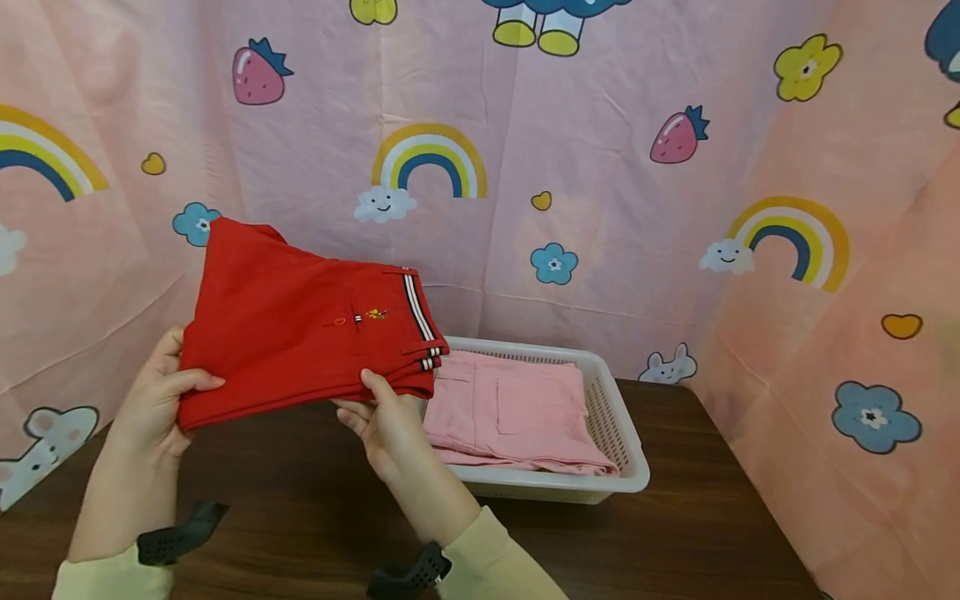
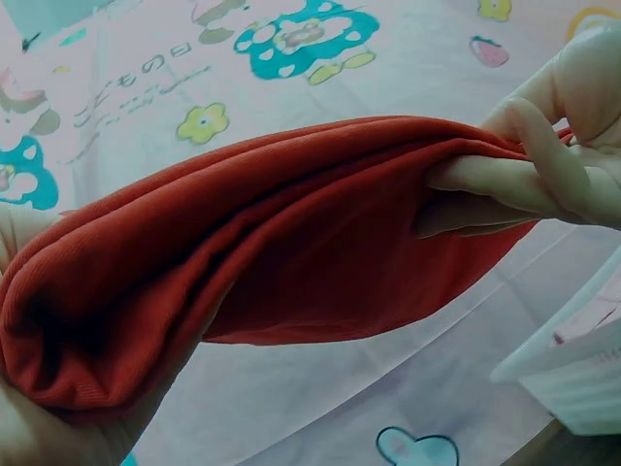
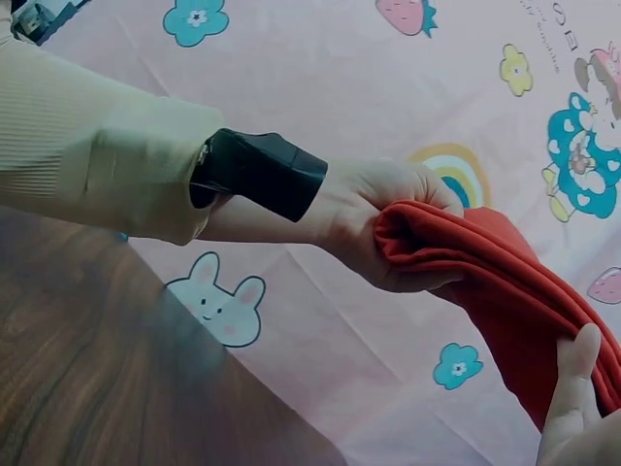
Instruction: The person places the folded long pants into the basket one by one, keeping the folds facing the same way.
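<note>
We hold folded red shorts (image 1: 300, 333) above the table (image 1: 300, 517).
Our left hand (image 1: 153, 400) and right hand (image 1: 386, 421) each pinch an end, beside the basket (image 1: 626, 450) near the far edge.

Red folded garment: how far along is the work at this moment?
Done: a pink folded garment already lies in the white basket. In hand: the red folded garment is held above the wooden table, the left hand gripping one end and the right hand the other. Left: the red one is not yet in the basket.
</note>
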`<state>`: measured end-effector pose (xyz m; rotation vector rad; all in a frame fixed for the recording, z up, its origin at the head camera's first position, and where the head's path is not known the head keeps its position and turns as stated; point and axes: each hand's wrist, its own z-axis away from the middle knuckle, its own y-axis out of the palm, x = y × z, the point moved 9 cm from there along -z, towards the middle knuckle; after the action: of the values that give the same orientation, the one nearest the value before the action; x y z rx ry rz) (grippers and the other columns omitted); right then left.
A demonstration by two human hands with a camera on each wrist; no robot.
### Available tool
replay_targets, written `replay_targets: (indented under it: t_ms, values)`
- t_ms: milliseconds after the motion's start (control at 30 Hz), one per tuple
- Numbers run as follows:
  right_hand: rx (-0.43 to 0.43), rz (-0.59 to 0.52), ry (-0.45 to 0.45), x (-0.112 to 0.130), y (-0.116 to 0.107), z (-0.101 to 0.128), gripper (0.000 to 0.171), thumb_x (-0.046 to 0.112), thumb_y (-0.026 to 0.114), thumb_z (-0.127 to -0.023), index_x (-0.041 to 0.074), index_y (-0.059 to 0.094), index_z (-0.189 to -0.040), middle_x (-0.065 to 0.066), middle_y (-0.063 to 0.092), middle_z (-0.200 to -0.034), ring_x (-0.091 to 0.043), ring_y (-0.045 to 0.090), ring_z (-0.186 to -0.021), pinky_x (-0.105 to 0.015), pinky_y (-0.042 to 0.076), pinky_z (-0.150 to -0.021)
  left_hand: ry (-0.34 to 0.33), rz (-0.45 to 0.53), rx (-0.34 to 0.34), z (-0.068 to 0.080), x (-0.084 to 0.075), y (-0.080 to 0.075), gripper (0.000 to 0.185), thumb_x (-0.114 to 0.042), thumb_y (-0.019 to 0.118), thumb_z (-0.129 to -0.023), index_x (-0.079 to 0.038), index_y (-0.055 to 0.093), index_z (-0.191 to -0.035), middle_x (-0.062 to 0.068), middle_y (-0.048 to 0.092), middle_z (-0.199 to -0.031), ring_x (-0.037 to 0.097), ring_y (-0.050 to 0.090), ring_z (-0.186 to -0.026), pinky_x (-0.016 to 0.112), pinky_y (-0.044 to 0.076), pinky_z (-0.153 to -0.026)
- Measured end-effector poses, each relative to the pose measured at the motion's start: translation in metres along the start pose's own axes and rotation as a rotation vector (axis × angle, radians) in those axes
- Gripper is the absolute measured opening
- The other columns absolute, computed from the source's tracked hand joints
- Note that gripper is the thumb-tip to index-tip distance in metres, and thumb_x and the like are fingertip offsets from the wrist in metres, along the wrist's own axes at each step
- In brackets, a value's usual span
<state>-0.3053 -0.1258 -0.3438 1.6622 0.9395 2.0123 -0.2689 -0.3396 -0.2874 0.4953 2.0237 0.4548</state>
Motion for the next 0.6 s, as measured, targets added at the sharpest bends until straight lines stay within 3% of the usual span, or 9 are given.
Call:
replay_targets:
  t_ms: [167,400,600]
  values:
    - [-0.003,-0.032,-0.006,0.011,-0.012,0.002,0.028,0.015,0.062,-0.092,0.002,0.053,-0.114,-0.015,0.069,-0.1,-0.016,0.067,-0.063,-0.022,0.053,-0.058,-0.021,0.004,0.008,-0.003,0.01,0.015,0.038,0.024,0.041,-0.086,-0.009,0.046,-0.103,0.005,0.044,-0.115,0.019,0.047,-0.1,0.026,0.053,-0.061]
    - [0.006,-0.068,-0.024,0.029,-0.026,0.009,0.027,0.013,0.059,-0.093,0.0,0.053,-0.116,-0.013,0.069,-0.099,-0.013,0.066,-0.062,-0.019,0.051,-0.056,-0.013,0.054,0.058,-0.008,0.022,0.042,0.038,0.026,0.035,-0.084,-0.008,0.046,-0.097,0.006,0.05,-0.104,0.019,0.054,-0.091,0.027,0.053,-0.059]
    - [-0.007,-0.072,-0.047,0.045,-0.04,0.014,0.025,0.014,0.058,-0.094,0.002,0.051,-0.115,-0.009,0.069,-0.093,-0.011,0.064,-0.058,-0.018,0.05,-0.055,-0.033,0.07,0.037,-0.009,0.034,0.059,0.041,0.027,0.034,-0.082,-0.009,0.047,-0.097,0.005,0.052,-0.101,0.017,0.056,-0.088,0.026,0.053,-0.059]
